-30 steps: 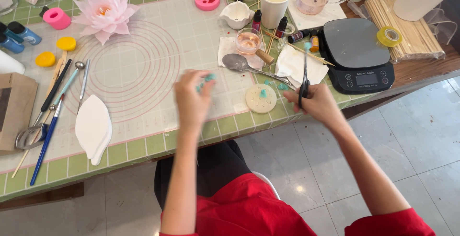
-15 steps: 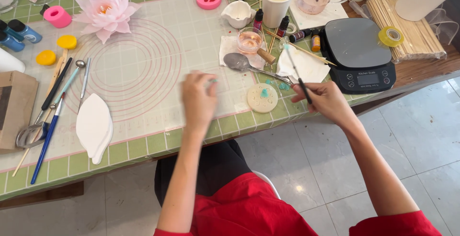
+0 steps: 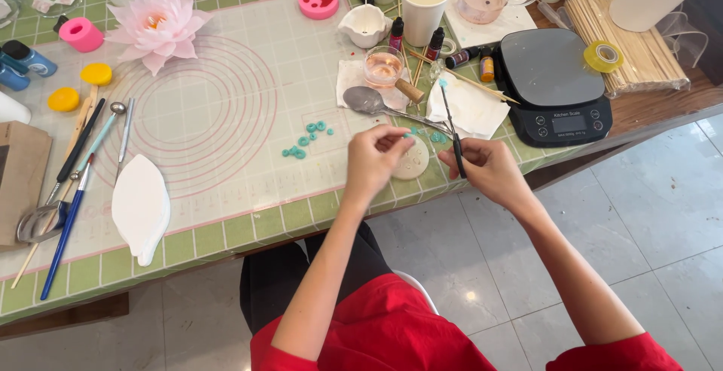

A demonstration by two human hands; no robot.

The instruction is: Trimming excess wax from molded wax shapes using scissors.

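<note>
The left hand (image 3: 376, 156) pinched a tiny teal bead (image 3: 407, 136) just above the round white mold (image 3: 413, 161). The right hand (image 3: 482, 169), fingers clamped, held a thin dark tool (image 3: 450, 131) beside the mold. Placing beads looked underway; careful aim seemed needed.

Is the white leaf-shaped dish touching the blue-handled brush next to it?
Apart. In the head view, a strip of bare mat shows between the white leaf-shaped dish and the blue-handled brush.
</note>
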